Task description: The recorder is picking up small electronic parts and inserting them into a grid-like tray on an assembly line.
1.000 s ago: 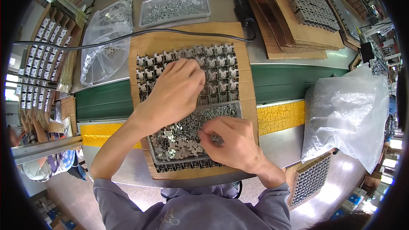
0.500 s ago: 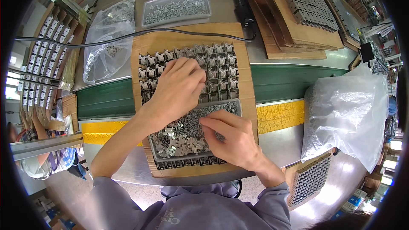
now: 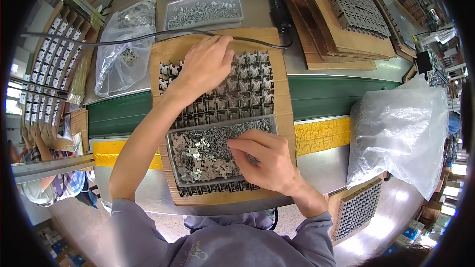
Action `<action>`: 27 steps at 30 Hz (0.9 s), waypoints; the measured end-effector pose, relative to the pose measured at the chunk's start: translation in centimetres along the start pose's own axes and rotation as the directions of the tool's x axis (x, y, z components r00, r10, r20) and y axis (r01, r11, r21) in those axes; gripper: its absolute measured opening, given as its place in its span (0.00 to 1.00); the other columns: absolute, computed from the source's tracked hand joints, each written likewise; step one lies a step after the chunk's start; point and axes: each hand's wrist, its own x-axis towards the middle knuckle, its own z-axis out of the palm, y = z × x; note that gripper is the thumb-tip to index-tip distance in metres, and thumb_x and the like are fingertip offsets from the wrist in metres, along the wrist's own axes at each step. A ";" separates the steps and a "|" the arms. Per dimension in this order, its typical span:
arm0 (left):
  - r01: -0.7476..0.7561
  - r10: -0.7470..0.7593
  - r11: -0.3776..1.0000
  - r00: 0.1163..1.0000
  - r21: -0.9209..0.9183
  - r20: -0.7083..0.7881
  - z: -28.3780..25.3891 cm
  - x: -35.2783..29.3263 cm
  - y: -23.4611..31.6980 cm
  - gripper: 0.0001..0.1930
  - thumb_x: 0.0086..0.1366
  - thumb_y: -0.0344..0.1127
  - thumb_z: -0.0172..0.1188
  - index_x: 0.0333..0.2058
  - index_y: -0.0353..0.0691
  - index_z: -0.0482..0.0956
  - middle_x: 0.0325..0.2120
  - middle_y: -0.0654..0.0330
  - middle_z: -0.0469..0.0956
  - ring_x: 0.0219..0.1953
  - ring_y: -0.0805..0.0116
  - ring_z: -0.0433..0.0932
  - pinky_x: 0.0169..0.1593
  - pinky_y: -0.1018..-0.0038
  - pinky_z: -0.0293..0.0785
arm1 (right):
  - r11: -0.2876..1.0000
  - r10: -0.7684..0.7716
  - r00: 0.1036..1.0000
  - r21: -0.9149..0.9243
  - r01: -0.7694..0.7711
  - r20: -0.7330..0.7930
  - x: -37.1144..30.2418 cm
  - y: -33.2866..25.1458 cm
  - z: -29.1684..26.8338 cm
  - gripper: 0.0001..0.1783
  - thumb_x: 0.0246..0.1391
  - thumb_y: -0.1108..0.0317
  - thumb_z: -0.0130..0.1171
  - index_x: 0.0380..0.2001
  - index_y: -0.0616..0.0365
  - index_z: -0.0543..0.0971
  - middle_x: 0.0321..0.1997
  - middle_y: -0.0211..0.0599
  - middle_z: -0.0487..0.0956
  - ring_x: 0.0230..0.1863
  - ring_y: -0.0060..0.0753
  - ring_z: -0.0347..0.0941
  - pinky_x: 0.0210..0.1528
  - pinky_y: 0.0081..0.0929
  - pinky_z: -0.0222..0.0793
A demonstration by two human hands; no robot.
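A shallow grey metal tray point(image 3: 174, 141) of small shiny stamped metal pieces point(image 3: 198, 155) sits on a brown cardboard sheet point(image 3: 282, 94). The right hand point(image 3: 262, 160) pinches among the pieces, fingers narrow. The left hand point(image 3: 205, 64) lies flat on gridded dark components point(image 3: 247, 91).

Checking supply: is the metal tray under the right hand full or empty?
Fairly full: small metal parts cover the tray floor where the right hand picks.

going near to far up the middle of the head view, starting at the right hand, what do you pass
right hand → shallow grey tray of loose metal parts → grid of dark parts on the cardboard sheet → left hand → black cable → far clear tray of metal parts
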 end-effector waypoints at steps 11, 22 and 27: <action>-0.233 0.218 0.972 0.948 -0.039 -0.234 -1.3 -2.9 0.7 0.14 0.64 0.31 0.61 0.48 0.34 0.80 0.42 0.48 0.82 0.47 0.46 0.80 0.52 0.57 0.75 | 0.996 0.092 0.993 -0.010 -0.093 -0.075 0.3 -0.1 -0.8 0.13 0.47 0.86 0.63 0.37 0.67 0.85 0.28 0.42 0.83 0.27 0.36 0.81 0.29 0.27 0.75; -0.397 0.388 0.918 0.887 -0.018 0.250 -4.4 -16.8 3.5 0.09 0.57 0.38 0.69 0.35 0.44 0.82 0.33 0.64 0.73 0.37 0.64 0.76 0.40 0.67 0.72 | 0.986 0.168 0.983 0.033 -0.166 -0.074 0.7 -0.2 -0.5 0.11 0.48 0.86 0.63 0.37 0.68 0.85 0.27 0.40 0.80 0.26 0.29 0.76 0.29 0.23 0.69; -0.370 0.360 0.929 0.904 -0.002 0.231 -5.4 -17.2 4.2 0.07 0.57 0.35 0.67 0.33 0.41 0.80 0.32 0.63 0.72 0.40 0.63 0.75 0.44 0.66 0.70 | 0.987 0.161 0.986 0.018 -0.160 -0.054 0.7 -0.2 0.0 0.12 0.47 0.86 0.62 0.37 0.68 0.85 0.27 0.41 0.81 0.27 0.29 0.77 0.30 0.23 0.70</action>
